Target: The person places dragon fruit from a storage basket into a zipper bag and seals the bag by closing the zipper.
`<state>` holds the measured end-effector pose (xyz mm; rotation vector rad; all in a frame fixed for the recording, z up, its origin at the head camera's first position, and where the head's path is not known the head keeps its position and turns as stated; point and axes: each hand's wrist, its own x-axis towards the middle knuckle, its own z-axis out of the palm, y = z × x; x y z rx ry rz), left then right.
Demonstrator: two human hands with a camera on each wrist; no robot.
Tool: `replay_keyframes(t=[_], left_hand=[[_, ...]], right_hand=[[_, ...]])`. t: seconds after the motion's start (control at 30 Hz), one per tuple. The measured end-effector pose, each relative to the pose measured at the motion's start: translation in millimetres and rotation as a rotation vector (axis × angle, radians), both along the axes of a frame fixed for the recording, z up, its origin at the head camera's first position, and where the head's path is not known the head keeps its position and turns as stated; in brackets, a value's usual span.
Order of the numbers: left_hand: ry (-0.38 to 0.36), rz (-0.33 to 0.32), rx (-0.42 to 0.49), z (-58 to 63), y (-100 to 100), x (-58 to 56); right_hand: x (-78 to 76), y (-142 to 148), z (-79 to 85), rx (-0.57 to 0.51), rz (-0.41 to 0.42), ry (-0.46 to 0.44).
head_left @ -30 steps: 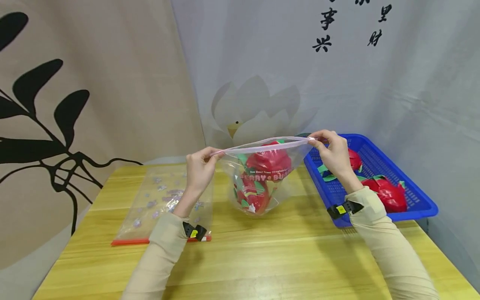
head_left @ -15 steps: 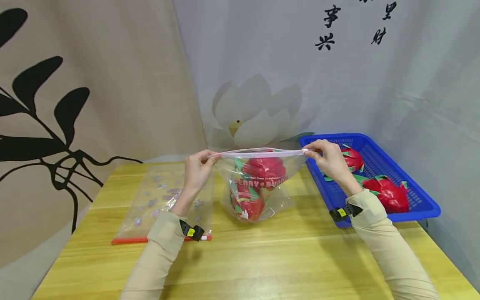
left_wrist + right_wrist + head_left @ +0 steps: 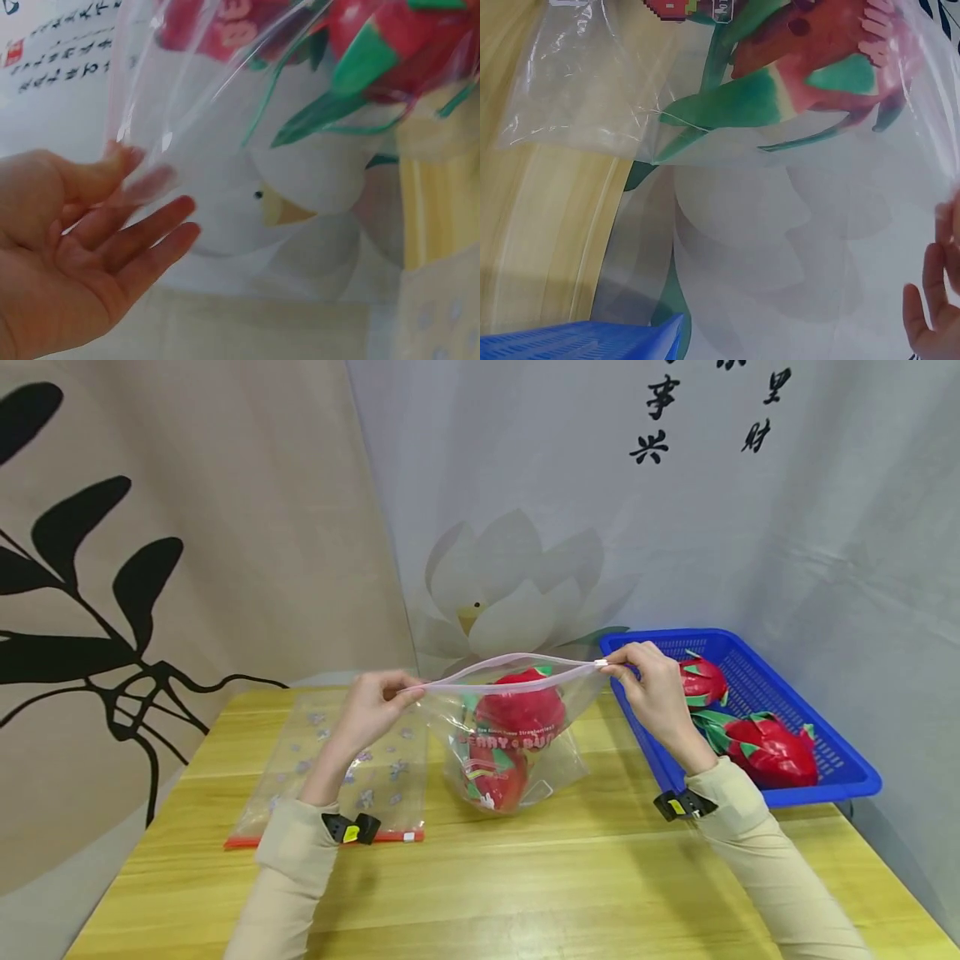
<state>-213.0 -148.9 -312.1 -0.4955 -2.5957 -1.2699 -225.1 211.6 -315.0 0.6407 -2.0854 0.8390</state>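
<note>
A clear zip bag [image 3: 551,768] with pink lettering and a pink zip strip stands on the table, its mouth parted in the middle. Inside are two red dragon fruits with green leaf tips, the upper dragon fruit [image 3: 525,706] stacked over the lower dragon fruit [image 3: 498,781]. My left hand [image 3: 378,706] pinches the left end of the bag's mouth; in the left wrist view its thumb and index finger hold the film while the other fingers extend loosely. My right hand [image 3: 652,693] pinches the right end at the white zip slider [image 3: 601,663].
A blue basket [image 3: 840,785] at the right holds more dragon fruits [image 3: 776,756]. Left of the bag, a flat clear bag [image 3: 292,777] with a red zip strip lies on the wooden table [image 3: 487,893]. A printed curtain [image 3: 517,460] hangs behind.
The bag has come down and slightly toward me, and its mouth has narrowed, then parted again. My left hand has shifted left and lower; my right hand moved slightly left and down.
</note>
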Motion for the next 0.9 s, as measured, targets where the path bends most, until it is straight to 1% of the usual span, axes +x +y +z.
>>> replay_keyframes(t=[0.03, 0.1, 0.2, 0.27, 0.4, 0.47, 0.57, 0.63, 0.7, 0.8, 0.87, 0.9], left_hand=[[0.0, -0.006, -0.009, 1.0, -1, 1.2], [0.024, -0.007, -0.029, 2.3, -1, 3.4], [0.093, -0.001, -0.045, 2.1, 3, 5.4], [0.14, 0.008, -0.038, 1.1, 8, 6.2], [0.206, 0.021, 0.035, -1.3, 20, 7.6], [0.242, 0.01, 0.065, -2.1, 28, 8.3], [0.293, -0.024, 0.102, -1.9, 38, 10.6], [0.312, -0.029, 0.131, -1.8, 42, 11.8], [0.315, -0.004, 0.181, -2.3, 42, 11.8], [0.31, 0.07, 0.296, -3.0, 35, 11.5], [0.31, 0.093, 0.37, -2.1, 29, 11.2], [0.308, 0.098, 0.392, -1.6, 27, 11.1]], right_hand=[[0.9, -1, 0.7, -0.009, 0.012, -0.008], [2.2, -2, 1.7, -0.024, 0.016, -0.024], [3.4, -5, 3.1, -0.05, 0.013, -0.065], [3.6, -7, 3.7, -0.066, 0.006, -0.08], [4.2, -16, 6.3, -0.098, 0.041, -0.072], [5.4, -22, 8.2, -0.099, 0.076, -0.046], [9.8, -32, 13.1, -0.082, 0.139, -0.009], [12.6, -36, 16.5, -0.073, 0.168, 0.002], [14.3, -36, 19.2, -0.095, 0.17, -0.003], [13.7, -30, 20.2, -0.183, 0.136, -0.023], [13.5, -26, 19.7, -0.247, 0.106, -0.031], [13.3, -25, 19.0, -0.265, 0.094, -0.031]])
